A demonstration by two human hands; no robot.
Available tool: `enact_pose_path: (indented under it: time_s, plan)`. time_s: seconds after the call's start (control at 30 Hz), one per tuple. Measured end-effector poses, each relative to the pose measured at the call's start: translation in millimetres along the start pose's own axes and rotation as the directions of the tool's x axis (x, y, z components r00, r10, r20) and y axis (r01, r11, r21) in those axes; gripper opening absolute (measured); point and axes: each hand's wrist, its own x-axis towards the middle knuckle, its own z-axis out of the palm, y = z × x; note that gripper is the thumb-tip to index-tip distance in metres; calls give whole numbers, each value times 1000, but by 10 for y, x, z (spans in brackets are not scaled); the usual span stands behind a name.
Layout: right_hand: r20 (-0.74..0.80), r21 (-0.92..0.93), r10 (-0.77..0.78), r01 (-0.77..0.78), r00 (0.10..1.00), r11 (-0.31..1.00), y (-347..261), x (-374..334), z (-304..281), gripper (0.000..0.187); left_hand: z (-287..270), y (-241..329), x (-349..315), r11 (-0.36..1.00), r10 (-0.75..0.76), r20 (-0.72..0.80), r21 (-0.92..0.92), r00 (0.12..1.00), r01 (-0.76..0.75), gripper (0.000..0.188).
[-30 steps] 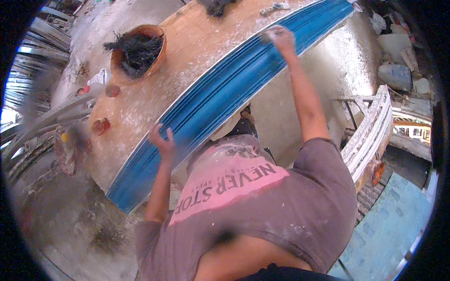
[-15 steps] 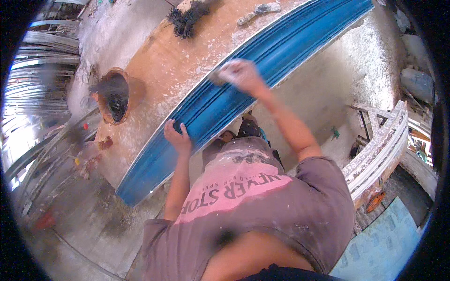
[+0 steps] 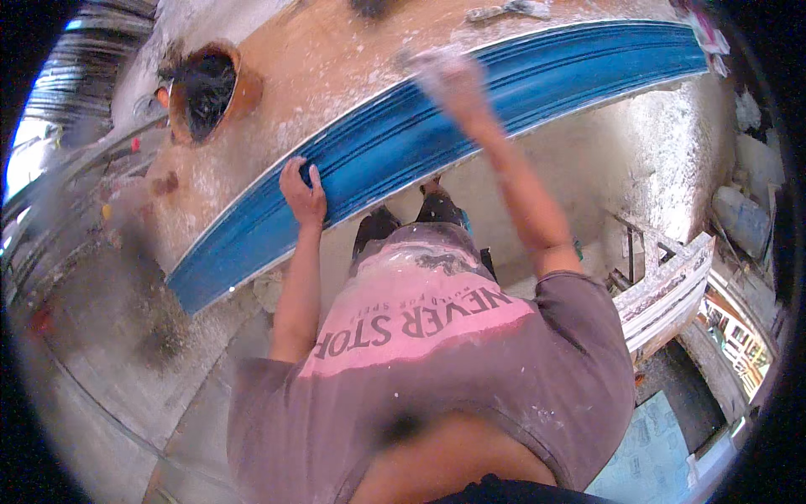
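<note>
A long blue board [image 3: 382, 144] is lying with the tabletop [image 3: 315, 84] stretching beyond its far edge. On its left half, the left hand [image 3: 304, 198] is resting, thumb and fingers apart. At its far edge the right hand [image 3: 456, 88] is blurring; I cannot tell its grip. Rubbing seems the step, another stroke likely needing a steady board.

Brownish-mauve short-sleeved T-shirt [image 3: 470, 386], pale-flecked, with a dark-lettered pink chest panel [image 3: 420, 317].
</note>
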Motion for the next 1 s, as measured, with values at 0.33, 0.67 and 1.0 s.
enact_pose_path:
  time_s: [0.33, 0.67, 1.0]
  plan:
    - [355, 61, 143, -175, 924, 983, -725, -362, 300, 27, -363, -598, -387, 874, -357, -395, -462, 847, 152, 25]
    - [118, -268, 113, -77, 987, 960, -1022, -427, 105, 25, -1163, -1239, -1399, 778, -530, -380, -573, 758, 256, 25]
    - [525, 141, -61, -17, 849, 990, -1961, -1402, 629, 27, -1328, -1678, -1224, 880, -386, -329, -412, 862, 237, 31]
